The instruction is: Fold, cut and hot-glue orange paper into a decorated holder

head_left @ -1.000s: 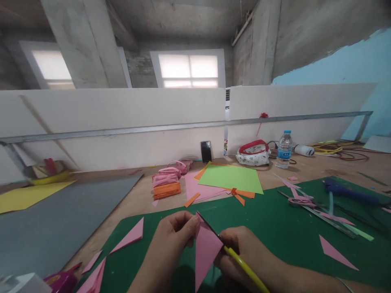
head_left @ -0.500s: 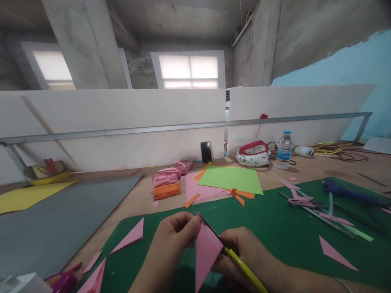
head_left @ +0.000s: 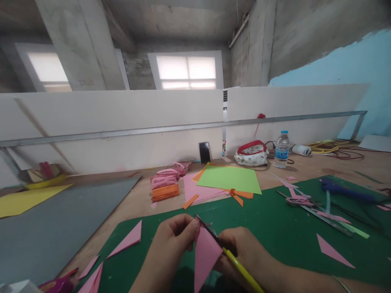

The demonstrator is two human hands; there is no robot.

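Between my two hands hangs a folded pink paper triangle, its narrow end pointing down. My left hand pinches its top corner between thumb and fingers. A pair of scissors with a yellow handle is in my right hand; the dark blades lie along the paper's upper right edge and reach up near my left fingertips. More pink triangles lie on the green mat, one to the left and one to the right.
Green sheets over orange and pink ones lie behind the mat, beside pink and orange bundles. A phone, pouch and bottle stand farther back. A blue glue gun and strips lie right.
The view has shifted slightly, so the surroundings sit a little more to the left. The scissor blades look slightly more apart along the paper's edge. Both hands keep their hold.
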